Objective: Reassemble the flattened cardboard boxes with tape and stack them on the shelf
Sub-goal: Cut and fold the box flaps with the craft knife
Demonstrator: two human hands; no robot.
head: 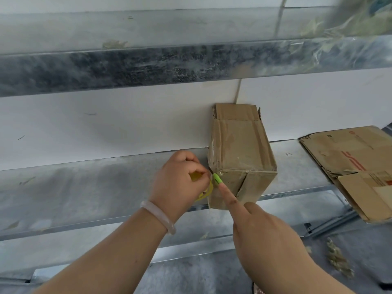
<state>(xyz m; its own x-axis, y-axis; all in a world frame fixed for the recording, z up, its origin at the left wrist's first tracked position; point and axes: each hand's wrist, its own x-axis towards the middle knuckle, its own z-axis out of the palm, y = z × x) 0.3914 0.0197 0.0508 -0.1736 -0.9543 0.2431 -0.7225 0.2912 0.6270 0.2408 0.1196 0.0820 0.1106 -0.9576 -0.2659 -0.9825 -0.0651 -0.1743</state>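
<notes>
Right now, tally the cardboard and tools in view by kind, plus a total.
assembled cardboard box: 1
flattened cardboard pile, sheet count unclear: 1
yellow tool gripped by the left hand: 1
Total: 3

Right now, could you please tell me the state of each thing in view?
Cardboard box: assembled, standing on the shelf against the wall.
Flattened boxes: lying flat at the right, overhanging the shelf's front edge.
Tape roll: gripped in the left hand, beside the box.
Right hand: index finger straight, touching the box's near corner edge.
</notes>
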